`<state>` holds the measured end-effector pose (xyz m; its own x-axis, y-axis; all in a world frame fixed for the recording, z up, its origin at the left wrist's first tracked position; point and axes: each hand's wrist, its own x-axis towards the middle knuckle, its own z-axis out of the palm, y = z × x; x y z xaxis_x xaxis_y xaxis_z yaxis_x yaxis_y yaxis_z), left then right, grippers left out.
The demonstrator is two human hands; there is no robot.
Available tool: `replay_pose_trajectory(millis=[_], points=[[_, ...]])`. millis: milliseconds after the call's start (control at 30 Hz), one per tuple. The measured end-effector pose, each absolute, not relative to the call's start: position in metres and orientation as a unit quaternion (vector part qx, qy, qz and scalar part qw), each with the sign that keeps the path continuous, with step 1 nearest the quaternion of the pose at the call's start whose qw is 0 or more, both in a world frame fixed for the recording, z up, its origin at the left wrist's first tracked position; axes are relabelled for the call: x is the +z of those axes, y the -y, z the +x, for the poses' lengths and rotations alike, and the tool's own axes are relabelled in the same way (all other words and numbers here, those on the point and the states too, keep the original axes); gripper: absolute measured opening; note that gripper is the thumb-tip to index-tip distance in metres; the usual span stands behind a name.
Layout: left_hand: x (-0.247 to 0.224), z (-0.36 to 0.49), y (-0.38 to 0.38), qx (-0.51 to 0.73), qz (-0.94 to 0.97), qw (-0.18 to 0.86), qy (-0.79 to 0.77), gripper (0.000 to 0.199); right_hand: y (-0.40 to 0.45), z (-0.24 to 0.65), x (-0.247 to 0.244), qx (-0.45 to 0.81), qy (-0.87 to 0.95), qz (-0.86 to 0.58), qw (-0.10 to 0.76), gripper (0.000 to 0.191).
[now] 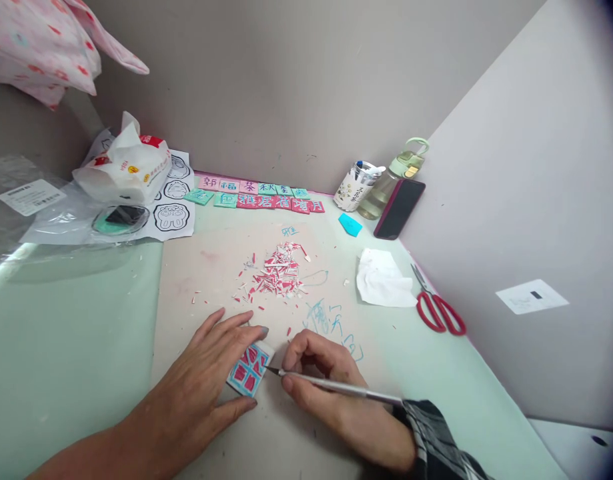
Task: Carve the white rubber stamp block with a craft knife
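A small square carving block (250, 372) with red patches and blue lines lies tilted on the beige board (186, 267). My left hand (206, 373) steadies it, thumb at the near edge and fingers along the far side. Between the thumb and fingers of my right hand (326, 380) is a slim silver craft knife (346, 388). Its blade tip meets the block's right part; how deep it goes I cannot tell. Red and white shavings (281, 273) are heaped on the board beyond both hands. Blue pen marks (321, 319) show on the board near my right hand.
Two rows of lettered tiles (256, 193) line the back. A cup of pens (357, 187), a bottle (386, 187) and a phone (400, 209) stand at back right. Crumpled tissue (383, 280) and red-handled scissors (440, 310) lie right. Tissue pack (129, 167) sits back left.
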<state>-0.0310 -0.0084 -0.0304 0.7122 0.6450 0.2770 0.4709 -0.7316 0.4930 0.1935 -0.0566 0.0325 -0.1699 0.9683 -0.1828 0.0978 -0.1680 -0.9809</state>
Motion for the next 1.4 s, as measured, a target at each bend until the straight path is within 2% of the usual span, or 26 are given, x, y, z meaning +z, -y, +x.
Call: replay_pose_trajectory(millis=[200, 633, 900, 1167, 1400], points=[[-0.031, -0.042, -0.002, 0.203, 0.917, 0.193, -0.283, 0.077, 0.057, 0.191, 0.032, 0.54, 0.538, -0.526, 0.377, 0.016], [-0.028, -0.039, -0.004, 0.233, 0.9, 0.207, -0.306, 0.053, 0.058, 0.188, 0.029, 0.482, 0.557, -0.575, 0.356, 0.019], [-0.028, -0.036, 0.0, 0.25, 0.893, 0.172, -0.332, 0.058, 0.061, 0.182, 0.019, 0.454, 0.555, -0.595, 0.362, 0.021], [-0.025, -0.03, 0.002, 0.26, 0.885, 0.175, -0.346, 0.046, 0.062, 0.179, 0.011, 0.413, 0.582, -0.596, 0.369, 0.019], [-0.022, -0.031, 0.003, 0.254, 0.888, 0.174, -0.341, 0.049, 0.064, 0.178, 0.015, 0.389, 0.601, -0.603, 0.352, 0.02]])
